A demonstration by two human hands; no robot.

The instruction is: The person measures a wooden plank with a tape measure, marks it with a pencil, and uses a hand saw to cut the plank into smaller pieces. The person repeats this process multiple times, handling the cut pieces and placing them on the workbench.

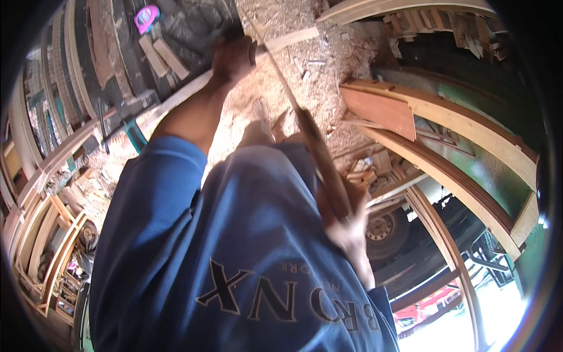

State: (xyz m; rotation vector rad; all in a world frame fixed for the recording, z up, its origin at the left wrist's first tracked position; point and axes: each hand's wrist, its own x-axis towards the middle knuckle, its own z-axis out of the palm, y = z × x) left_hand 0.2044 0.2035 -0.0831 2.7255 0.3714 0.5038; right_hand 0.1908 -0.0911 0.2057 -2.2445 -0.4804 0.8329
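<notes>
My left hand (233, 58) presses down at the edge of the dark workbench, its fingers wrapped about a pale wooden strip (296, 39). The strip's end juts out past the bench to the right. In my right hand (346, 223) I grip a handsaw (316, 144) by its dark handle end, close to my right hip. Its thin blade is seen nearly edge-on and runs up and left, crossing the strip just beside my left hand. Motion blurs the right hand, and the left fingers are partly in shadow.
On the bench lie a pink and teal tape measure (146, 19) and two short wood blocks (163, 57). Long boards (73, 70) are stacked at left. Wood shavings (305, 70) cover the floor. Curved timber frames (457, 117) stand at right, near a vehicle wheel (381, 227).
</notes>
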